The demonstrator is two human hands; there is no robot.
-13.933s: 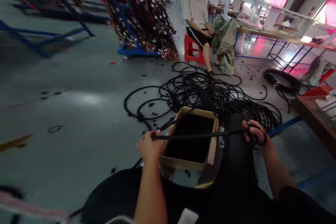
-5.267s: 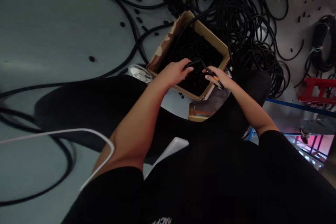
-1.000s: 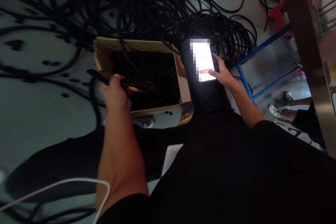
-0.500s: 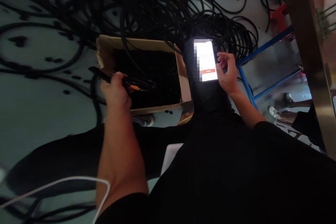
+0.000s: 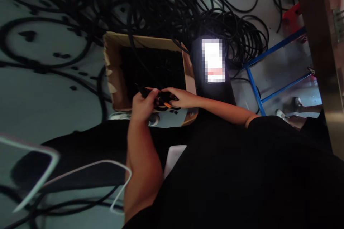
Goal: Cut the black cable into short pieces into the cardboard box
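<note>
Far left, well apart from left hand: loops of black hose (image 5: 45,67) on floor, small black pieces (image 5: 61,55) scattered about. White cable (image 5: 80,169) runs below and left of left hand, over the dark trouser leg. Left hand (image 5: 143,105) closed, thumb pressed on a dark length (image 5: 145,92), at the near side of the box. Open cardboard box (image 5: 149,38) sits just beyond both hands, dark contents inside. Dark tool with orange mark (image 5: 167,105) is between the hands; outline blurred. Right hand (image 5: 181,98) beside left, fingers bent at the tool; can't tell if pinching. Lit phone (image 5: 215,59) lies on the knee, beyond and right of right hand. Hose pile (image 5: 172,3) beyond the box. Further right of right hand: blue frame (image 5: 254,86), another person's shoes (image 5: 281,115), brown table (image 5: 321,43).
</note>
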